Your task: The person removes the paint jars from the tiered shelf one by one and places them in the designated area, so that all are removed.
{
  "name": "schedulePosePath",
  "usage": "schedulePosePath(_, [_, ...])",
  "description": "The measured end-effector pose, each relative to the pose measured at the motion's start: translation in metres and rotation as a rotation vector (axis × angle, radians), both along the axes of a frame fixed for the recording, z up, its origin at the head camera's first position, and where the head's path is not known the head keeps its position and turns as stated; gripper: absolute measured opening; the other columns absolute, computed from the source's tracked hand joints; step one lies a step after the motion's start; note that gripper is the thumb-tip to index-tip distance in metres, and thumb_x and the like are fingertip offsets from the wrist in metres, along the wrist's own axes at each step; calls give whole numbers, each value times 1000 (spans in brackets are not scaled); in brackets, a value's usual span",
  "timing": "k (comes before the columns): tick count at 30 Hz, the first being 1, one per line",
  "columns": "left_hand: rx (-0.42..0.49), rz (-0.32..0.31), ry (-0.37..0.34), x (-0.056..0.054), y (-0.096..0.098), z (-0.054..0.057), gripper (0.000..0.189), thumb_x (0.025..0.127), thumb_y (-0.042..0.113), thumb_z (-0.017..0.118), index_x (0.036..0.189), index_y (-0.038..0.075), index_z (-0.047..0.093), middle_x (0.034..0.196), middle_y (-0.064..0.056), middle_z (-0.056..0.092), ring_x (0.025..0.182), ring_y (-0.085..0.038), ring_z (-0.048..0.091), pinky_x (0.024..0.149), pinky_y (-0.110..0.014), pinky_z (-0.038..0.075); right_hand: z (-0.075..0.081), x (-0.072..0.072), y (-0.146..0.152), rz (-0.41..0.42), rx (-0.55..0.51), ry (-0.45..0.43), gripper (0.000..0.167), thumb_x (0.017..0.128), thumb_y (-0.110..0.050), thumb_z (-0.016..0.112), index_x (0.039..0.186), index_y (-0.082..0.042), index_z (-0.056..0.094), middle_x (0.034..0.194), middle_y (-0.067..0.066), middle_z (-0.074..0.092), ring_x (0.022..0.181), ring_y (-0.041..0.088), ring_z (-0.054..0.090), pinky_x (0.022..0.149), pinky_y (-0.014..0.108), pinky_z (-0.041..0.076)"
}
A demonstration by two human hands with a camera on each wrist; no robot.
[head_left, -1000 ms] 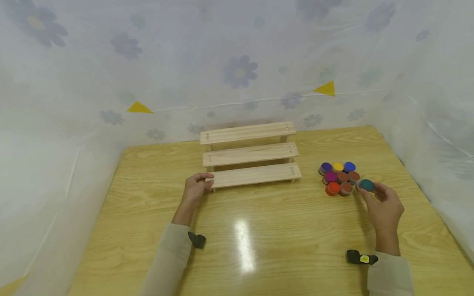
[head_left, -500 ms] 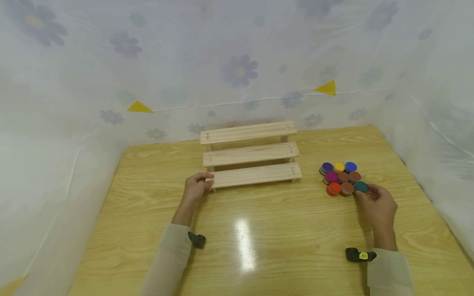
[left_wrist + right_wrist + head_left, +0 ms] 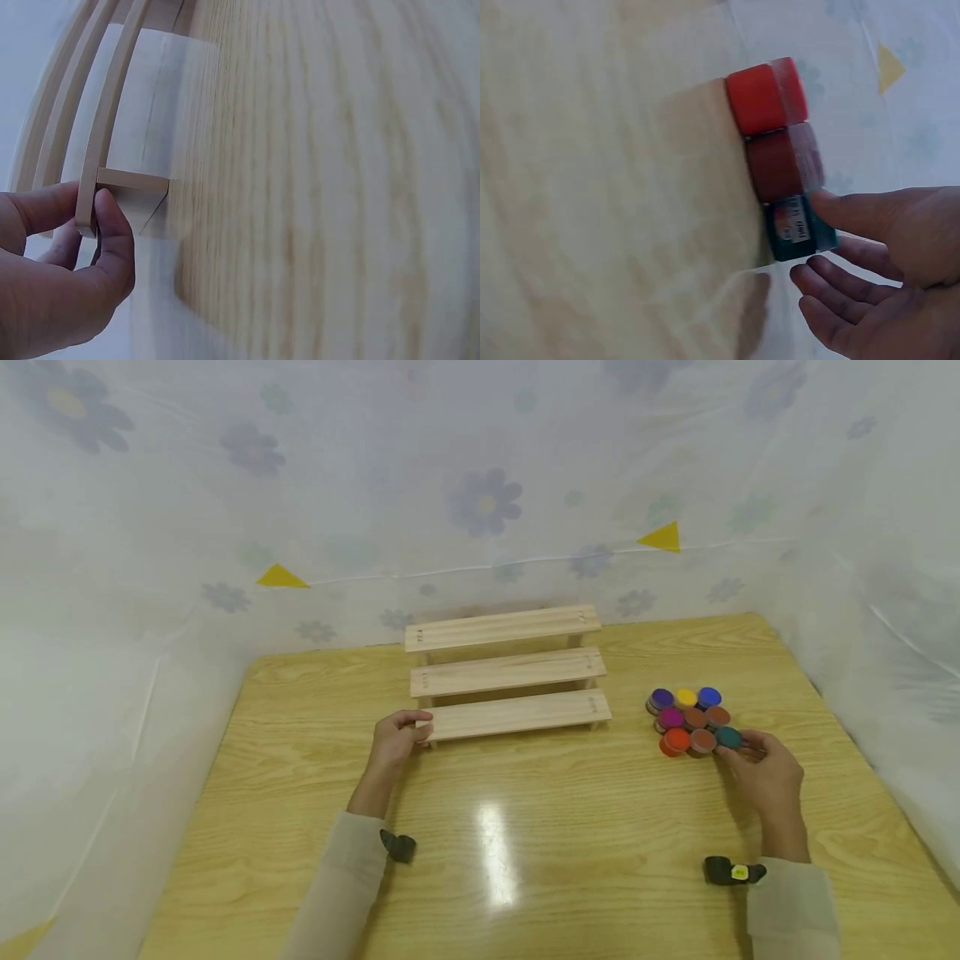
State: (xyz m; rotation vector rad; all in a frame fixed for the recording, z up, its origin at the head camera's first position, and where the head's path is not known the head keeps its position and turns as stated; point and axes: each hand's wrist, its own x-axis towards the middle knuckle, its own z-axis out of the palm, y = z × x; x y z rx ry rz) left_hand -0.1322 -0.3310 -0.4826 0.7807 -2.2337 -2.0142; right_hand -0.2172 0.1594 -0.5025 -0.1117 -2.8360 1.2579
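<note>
A three-step wooden display rack (image 3: 517,714) stands toward the back of the table. At the left end of its lowest board, my left hand (image 3: 393,743) pinches the wood between thumb and fingers; in the left wrist view this board (image 3: 109,112) passes between the fingertips. On the right, my right hand (image 3: 768,774) holds a dark green paint pot (image 3: 729,737) at the front right corner of a cluster of pots. In the right wrist view the green pot (image 3: 791,229) stands on the table beside a brown pot (image 3: 780,165), with a red pot (image 3: 757,101) beyond.
The other paint pots sit close together: purple (image 3: 662,699), yellow (image 3: 686,697), blue (image 3: 708,697), magenta (image 3: 671,718) and several brown ones (image 3: 695,718). Flower-printed white sheeting (image 3: 487,452) surrounds the wooden table (image 3: 585,843) at the back and sides.
My right hand has moved left with the green pot, bringing it from apart to beside the front brown pot. The left hand and the rack have stayed in place.
</note>
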Motion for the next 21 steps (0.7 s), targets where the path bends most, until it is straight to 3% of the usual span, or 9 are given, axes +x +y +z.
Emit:
schedulePosePath(3, [-36,-16,2,-1,-1,1,23,89,4,63,111,-1,65,101,-5,51,77,-12,55,72,-24,54,6,-4,5,49,21,8,62,90,-31,64,132,10,45,123,32,53,74,-24,33,61,1,35])
schedulePosePath(5, [-71,-31,9,-2,-2,1,23,89,5,64,112,-1,65,99,-6,52,78,-12,56,73,-26,54,12,-8,9,50,41,8,65,90,-36,63,135,7,43,125,31,52,79,-16,40,64,5,36])
schedulePosePath(8, [-132,-39,12,-1,-4,1,23,89,7,65,111,1,65,102,-9,57,81,-15,59,75,-31,56,22,-15,11,26,34,9,69,91,-41,59,139,4,40,133,30,48,100,14,55,84,24,48])
schedulePosePath(11, [-208,-40,14,1,-8,1,24,89,13,65,111,3,64,107,-13,61,88,-19,62,76,-33,56,33,-21,6,3,8,30,70,92,-43,56,142,1,38,139,29,44,124,44,43,101,51,40])
schedulePosePath(12, [-231,-32,14,1,-9,1,23,89,14,65,111,5,64,107,-14,62,90,-20,62,75,-33,55,37,-22,4,2,-5,39,70,92,-43,56,143,1,37,141,29,42,127,47,39,103,57,35])
schedulePosePath(15, [-347,-29,48,4,-12,3,26,91,18,62,113,4,61,110,-15,60,94,-24,60,74,-32,54,48,-25,-5,2,-12,82,71,91,-43,57,144,-1,35,146,27,36,131,49,33,104,62,31])
schedulePosePath(21, [-697,22,227,7,-10,13,35,89,13,64,116,-7,55,116,-23,54,100,-36,54,83,-43,49,68,-27,-33,67,3,245,73,89,-37,64,145,-2,34,151,25,28,139,46,22,109,65,21])
